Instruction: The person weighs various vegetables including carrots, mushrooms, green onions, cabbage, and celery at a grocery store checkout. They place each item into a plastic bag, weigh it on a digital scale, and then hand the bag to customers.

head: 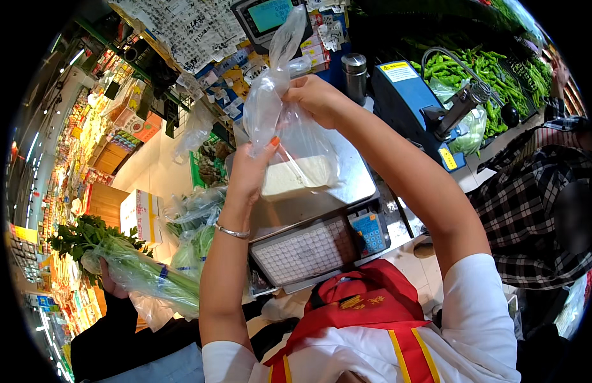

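Note:
Both of my hands hold a clear plastic bag above the metal plate of a weighing scale (356, 167). A pale white block, perhaps tofu (301, 174), lies in the bag's lower part. My right hand (315, 98) pinches the twisted neck of the plastic bag (267, 95). My left hand (253, 165), lower and to the left, grips the bag's gathered side with the thumb uppermost. Below the plate are the scale's white key grid (305, 251) and a blue keypad (369, 232). The scale's lit display (269, 14) stands beyond the bag.
At left, another person's hand (111, 280) holds bagged celery (147, 268). A blue bag-sealing device (411, 95) and a steel flask (354, 72) stand at right, near green peppers (487, 67). A person in a plaid shirt (530, 201) is at far right.

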A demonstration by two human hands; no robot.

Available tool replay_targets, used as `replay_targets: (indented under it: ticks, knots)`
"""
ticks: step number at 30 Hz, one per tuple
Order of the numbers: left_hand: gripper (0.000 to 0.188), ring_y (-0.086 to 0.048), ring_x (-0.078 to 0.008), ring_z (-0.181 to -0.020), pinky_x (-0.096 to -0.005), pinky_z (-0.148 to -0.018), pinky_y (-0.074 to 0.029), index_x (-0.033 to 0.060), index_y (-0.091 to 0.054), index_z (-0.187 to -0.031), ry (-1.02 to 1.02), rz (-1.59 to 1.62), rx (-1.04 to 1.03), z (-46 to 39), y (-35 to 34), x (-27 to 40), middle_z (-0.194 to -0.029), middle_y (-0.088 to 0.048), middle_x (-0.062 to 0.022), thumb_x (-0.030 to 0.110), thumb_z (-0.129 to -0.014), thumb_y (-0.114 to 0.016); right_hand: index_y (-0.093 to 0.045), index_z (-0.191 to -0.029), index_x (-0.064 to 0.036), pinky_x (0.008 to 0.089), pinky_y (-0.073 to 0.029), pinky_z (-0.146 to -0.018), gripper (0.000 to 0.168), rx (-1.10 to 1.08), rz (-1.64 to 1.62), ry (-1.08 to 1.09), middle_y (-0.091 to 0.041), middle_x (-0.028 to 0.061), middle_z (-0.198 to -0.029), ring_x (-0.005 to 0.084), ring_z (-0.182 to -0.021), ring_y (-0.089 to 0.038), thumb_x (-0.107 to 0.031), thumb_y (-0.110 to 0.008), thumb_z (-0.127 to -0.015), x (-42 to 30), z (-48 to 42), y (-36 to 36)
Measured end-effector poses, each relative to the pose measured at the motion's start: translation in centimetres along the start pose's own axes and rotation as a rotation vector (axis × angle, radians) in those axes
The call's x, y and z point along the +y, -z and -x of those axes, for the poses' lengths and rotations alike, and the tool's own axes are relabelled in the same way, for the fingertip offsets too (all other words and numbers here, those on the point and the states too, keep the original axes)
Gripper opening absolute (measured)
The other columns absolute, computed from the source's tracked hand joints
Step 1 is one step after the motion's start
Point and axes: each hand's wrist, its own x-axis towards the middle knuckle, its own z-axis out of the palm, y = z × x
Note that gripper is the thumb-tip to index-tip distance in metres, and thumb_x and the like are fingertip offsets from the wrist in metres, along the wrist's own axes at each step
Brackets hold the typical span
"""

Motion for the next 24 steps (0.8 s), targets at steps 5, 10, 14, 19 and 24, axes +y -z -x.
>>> replay_targets:
  ticks: [5,10,14,19,24]
  knots:
    - [0.018,-0.058,-0.0116,-0.078,-0.0273,-0.072,-0.045,-0.0031,-0.061,-0.096,-0.267,-0.349,-0.050,-0.8,1.8,-3.8,-0.092,-0.064,-0.0092,0.009,-0.083,-0.057,-0.061,-0.094,-0.003,0.0292,-0.049,-0.066,0.020,-0.120,-0.006,0.132,-0.061,0.0081,-0.085,0.0172,-0.078,-0.060,-0.016,-0.062,-0.079,2.3,2.3,-0.1]
    - [0.022,-0.056,-0.0114,-0.084,-0.0271,-0.075,-0.044,-0.0011,-0.059,-0.101,-0.191,-0.400,-0.031,0.4,4.4,-7.5,-0.094,-0.063,-0.0060,0.006,-0.080,-0.060,-0.060,-0.099,-0.004,0.0275,-0.046,-0.069,0.023,-0.275,0.056,0.050,-0.059,0.0053,-0.089,0.0138,-0.081,-0.055,-0.017,-0.061,-0.081,5.2,3.8,-0.4]
    - [0.021,-0.056,-0.0116,-0.083,-0.0264,-0.075,-0.044,-0.0006,-0.060,-0.099,-0.180,-0.369,-0.022,2.1,6.3,-9.5,-0.093,-0.063,-0.0050,0.009,-0.080,-0.059,-0.058,-0.109,-0.005,0.0279,-0.046,-0.081,0.031,-0.410,0.344,0.138,-0.061,0.0089,-0.098,0.0165,-0.091,-0.058,-0.010,-0.062,-0.078,5.6,4.6,0.3]
    - [0.025,-0.055,-0.0157,-0.094,-0.0292,-0.082,-0.043,-0.0018,-0.057,-0.101,-0.282,-0.299,0.086,5.4,7.5,-10.0,-0.105,-0.059,-0.0086,0.016,-0.084,-0.052,-0.056,-0.109,0.000,0.0286,-0.045,-0.088,0.030,-0.171,0.072,0.181,-0.060,0.0113,-0.106,0.0178,-0.100,-0.057,-0.005,-0.060,-0.080,6.6,8.9,4.2]
    - [0.044,-0.030,-0.0281,-0.126,-0.0400,-0.102,-0.026,0.0009,-0.051,-0.114,-0.503,-0.599,0.382,9.8,4.6,-8.5,-0.129,-0.041,-0.0152,0.010,-0.073,-0.065,-0.059,-0.102,-0.001,0.0315,-0.047,-0.087,0.019,0.347,0.010,0.174,-0.060,0.0126,-0.102,0.0211,-0.097,-0.059,-0.007,-0.053,-0.085,13.9,16.1,9.4]
